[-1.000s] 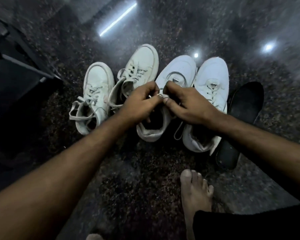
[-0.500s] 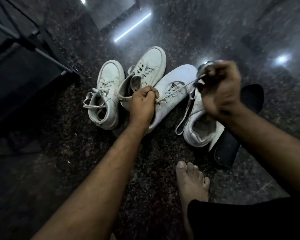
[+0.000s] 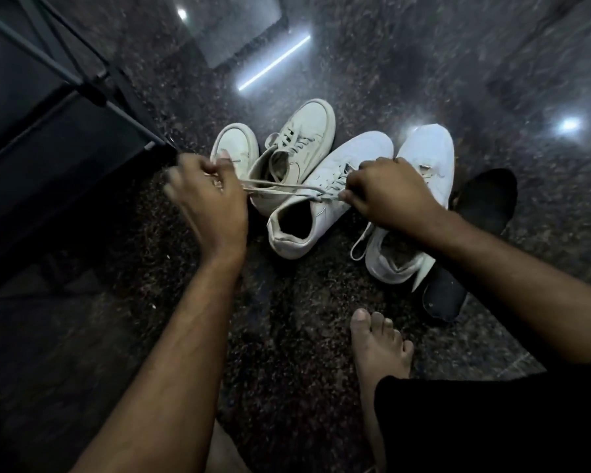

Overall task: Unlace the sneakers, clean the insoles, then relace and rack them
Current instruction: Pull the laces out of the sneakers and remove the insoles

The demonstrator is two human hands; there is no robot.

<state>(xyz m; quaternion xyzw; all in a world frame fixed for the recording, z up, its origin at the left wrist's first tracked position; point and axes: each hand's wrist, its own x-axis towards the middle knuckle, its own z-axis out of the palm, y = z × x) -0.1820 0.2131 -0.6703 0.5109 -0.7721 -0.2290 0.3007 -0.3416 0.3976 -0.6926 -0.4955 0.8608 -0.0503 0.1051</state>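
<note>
Your left hand [image 3: 209, 196] is curled around the free run of the lace [image 3: 280, 189] and holds it out to the left, so the thin strands go almost straight across to the white sneaker [image 3: 325, 199] that lies on the floor [image 3: 287, 336] in the middle of the group. Your right hand [image 3: 389, 192] pinches the lace at the eyelets, on top of the tongue area, and at the same time it keeps the shoe from sliding.

I judge the lace as soft and very light, with no stiffness, so it follows your hand only when it is under tension. Take it close to the eyelet row, not at the far end, because a long loose part can twist or catch. The sneaker itself looks light and its upper gives way when pressed; on this polished floor it can slip toward the pulling hand, so hold it by the sides near the laces or by the heel collar.

Another white sneaker [image 3: 413, 213] lies just beside it on the right, partly over a dark insole [image 3: 485, 199]. Two cream sneakers [image 3: 297, 145] stand behind, near the dark rack [image 3: 48, 138].
</note>
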